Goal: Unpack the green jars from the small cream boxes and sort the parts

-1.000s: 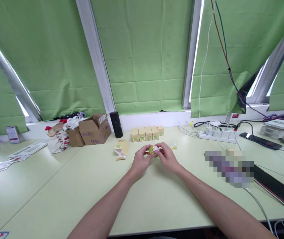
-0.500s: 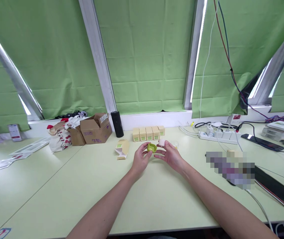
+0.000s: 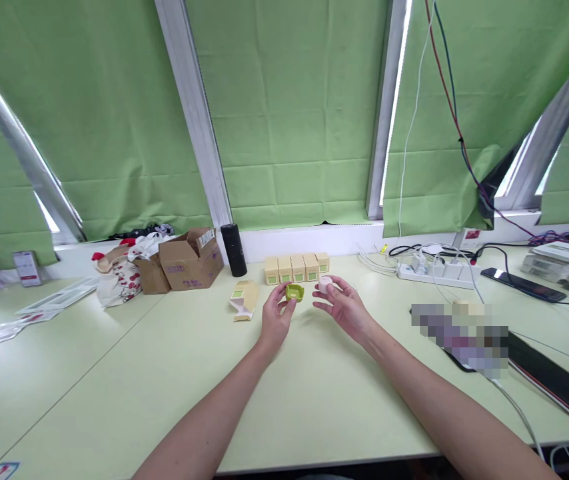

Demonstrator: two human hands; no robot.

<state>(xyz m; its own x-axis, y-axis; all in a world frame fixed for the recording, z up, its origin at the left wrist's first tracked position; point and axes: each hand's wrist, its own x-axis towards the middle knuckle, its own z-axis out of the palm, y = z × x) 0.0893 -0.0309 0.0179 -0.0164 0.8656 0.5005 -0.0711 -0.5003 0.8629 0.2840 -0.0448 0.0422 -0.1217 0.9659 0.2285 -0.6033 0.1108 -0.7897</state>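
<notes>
While your left hand (image 3: 277, 319) pinches the green case (image 3: 295, 298) and right hand (image 3: 348, 311) the white piece (image 3: 324, 285), they're apart; an opened carton (image 3: 246, 295) lies leftward, five seemingly closed boxes (image 3: 298, 270) beyond your hands.

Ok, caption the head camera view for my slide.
Left hand holding a green piece, right hand a white piece, near a row of small boxes.

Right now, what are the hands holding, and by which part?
Left hand: the green hollow piece, by its left edge. Right hand: the pale piece, by its right side.
</notes>
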